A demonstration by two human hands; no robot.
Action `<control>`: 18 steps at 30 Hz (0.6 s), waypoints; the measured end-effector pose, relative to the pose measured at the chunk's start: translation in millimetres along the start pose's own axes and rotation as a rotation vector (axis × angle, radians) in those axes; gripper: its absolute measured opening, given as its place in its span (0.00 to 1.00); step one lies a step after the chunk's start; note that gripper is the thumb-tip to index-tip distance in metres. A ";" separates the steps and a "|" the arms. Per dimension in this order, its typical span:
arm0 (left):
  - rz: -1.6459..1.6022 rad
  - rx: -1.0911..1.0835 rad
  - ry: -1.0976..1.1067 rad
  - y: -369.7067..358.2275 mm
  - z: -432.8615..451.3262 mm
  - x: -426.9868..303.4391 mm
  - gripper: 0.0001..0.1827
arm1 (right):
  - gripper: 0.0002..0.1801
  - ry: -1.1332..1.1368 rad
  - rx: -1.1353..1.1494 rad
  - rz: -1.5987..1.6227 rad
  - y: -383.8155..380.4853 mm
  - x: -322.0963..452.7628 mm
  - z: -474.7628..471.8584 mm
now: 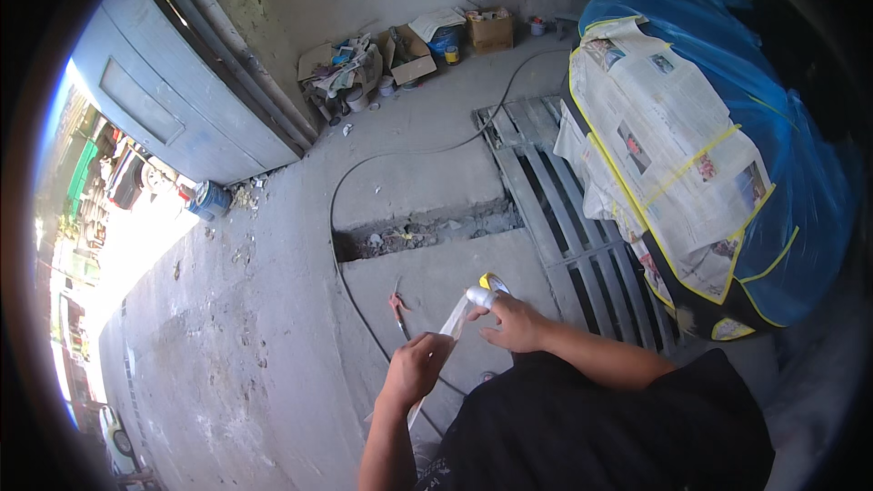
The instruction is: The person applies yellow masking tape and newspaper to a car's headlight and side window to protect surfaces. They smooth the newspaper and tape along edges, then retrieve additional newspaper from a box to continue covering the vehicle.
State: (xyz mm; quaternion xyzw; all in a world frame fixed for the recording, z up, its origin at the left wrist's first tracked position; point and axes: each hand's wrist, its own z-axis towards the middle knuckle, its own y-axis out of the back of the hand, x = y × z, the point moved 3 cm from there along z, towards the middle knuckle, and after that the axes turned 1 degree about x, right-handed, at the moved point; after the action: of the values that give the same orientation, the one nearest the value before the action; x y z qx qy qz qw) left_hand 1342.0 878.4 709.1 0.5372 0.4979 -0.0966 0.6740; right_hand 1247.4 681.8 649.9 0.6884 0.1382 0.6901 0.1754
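Observation:
My left hand [417,365] pinches a whitish translucent strip [455,317], probably tape or film, which hangs on down below the fist. From there the strip runs up to a small white roll [481,296] at the fingers of my right hand [515,324]. Just beyond those fingers shows a yellow tape roll [492,281]; whether the right hand holds it too, I cannot tell. On the concrete past my left hand lies an orange air blow gun [397,305] joined to a dark hose [333,218].
To the right stands a vehicle part-covered in newspaper [675,129], yellow tape and blue plastic film [798,204]. A metal floor grate [559,198] runs beside it. A rubble-filled trench [436,232] cuts the floor. Cardboard boxes [491,33] line the wall near a grey door [170,88].

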 end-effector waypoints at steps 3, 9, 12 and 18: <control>-0.024 0.047 -0.080 19.3 64.5 22.4 0.08 | 0.40 0.047 0.043 0.009 5.4 -26.2 58.4; 0.024 -0.024 -0.025 79.0 185.9 55.9 0.08 | 0.35 0.133 0.223 -0.120 56.0 -56.3 210.7; 0.063 -0.153 0.011 116.7 234.5 59.2 0.10 | 0.31 0.152 0.259 -0.126 86.4 -58.5 282.0; -0.233 -0.348 -0.170 223.3 325.6 43.8 0.14 | 0.27 0.055 0.180 -0.274 131.5 -90.3 415.9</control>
State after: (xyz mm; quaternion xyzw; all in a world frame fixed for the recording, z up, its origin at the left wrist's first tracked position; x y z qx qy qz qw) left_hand 1696.5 719.3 791.7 0.3417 0.5072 -0.1315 0.7802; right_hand 1655.1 503.3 631.1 0.6568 0.2968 0.6633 0.2013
